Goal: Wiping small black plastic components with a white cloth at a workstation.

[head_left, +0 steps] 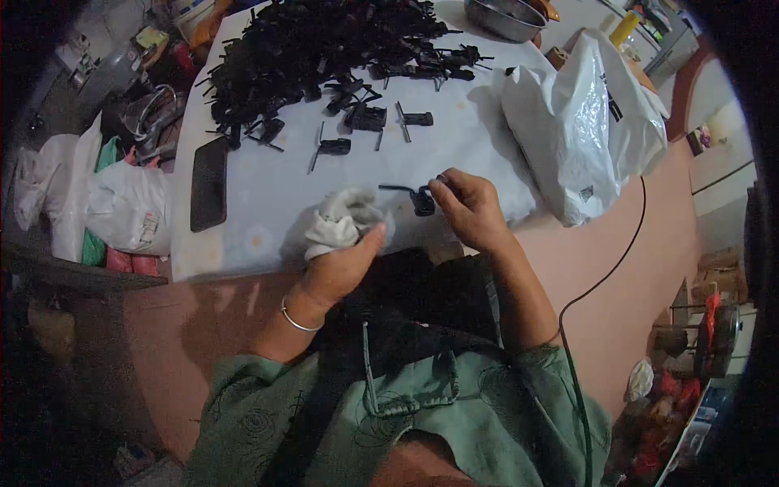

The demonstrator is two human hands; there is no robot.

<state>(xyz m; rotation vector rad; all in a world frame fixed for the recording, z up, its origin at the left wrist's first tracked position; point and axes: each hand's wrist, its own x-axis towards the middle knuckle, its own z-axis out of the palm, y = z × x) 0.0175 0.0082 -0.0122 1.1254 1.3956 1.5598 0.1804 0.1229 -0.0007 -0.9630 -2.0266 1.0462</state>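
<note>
Pinkish floor (604, 252) surrounds our table (260, 183), which is covered in a pale cloth with faint round motifs. Beyond its far right corner we see a metal bowl (510, 23), cut by the upper border; we cannot make out what it holds. By the right edge slumps a large white plastic bag (564, 138), its contents hidden behind the crumpled film. Past the left edge, more white bags (130, 207) crowd together with green and red ones, and we cannot tell what fills them. A pail (188, 15) near the far left corner is partly out of view.

Toward the far edge lies a tangled heap of black plastic parts (316, 61), so dense and dark that single pieces blur together. Nearer us, a few separate parts with thin rods (333, 147) lie apart from it, and a dark smartphone (208, 185) rests along the left edge.

Over the near edge, our right hand (472, 209) pinches a black plastic piece (423, 202) between thumb and forefinger, its rod pointing left; the fingertips partly cover it. Our left hand (345, 268) is closed around a bunched whitish cloth (345, 223), just beside that piece; most of its fingers are hidden by the folds. Under our arms, the dark area beneath the near edge is hard to read.
</note>
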